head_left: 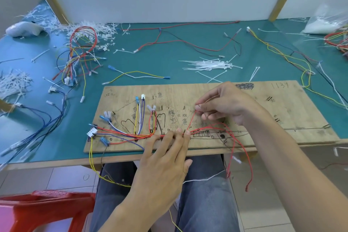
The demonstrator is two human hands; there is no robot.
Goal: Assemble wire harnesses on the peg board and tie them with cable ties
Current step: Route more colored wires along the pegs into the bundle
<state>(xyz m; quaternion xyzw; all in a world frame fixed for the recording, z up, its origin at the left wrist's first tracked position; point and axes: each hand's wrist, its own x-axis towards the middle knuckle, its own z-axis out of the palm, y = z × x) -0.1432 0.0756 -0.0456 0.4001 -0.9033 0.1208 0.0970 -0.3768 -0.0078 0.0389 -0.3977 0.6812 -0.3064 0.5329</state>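
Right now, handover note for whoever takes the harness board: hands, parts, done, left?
Left hand: fingertips pressing the wire bundle flat on the peg board.
Right hand: pinching a red wire, pulled up from the bundle.
Loose cable ties lie on the green mat behind the board.
Done: most wires routed, connectors laid out at the board's left.
Left: seat the red wire; no ties visible on the bundle, so tie it.

The left hand [163,158] hides part of the wire bundle [131,134]; handwriting on the peg board [282,118] is illegible.
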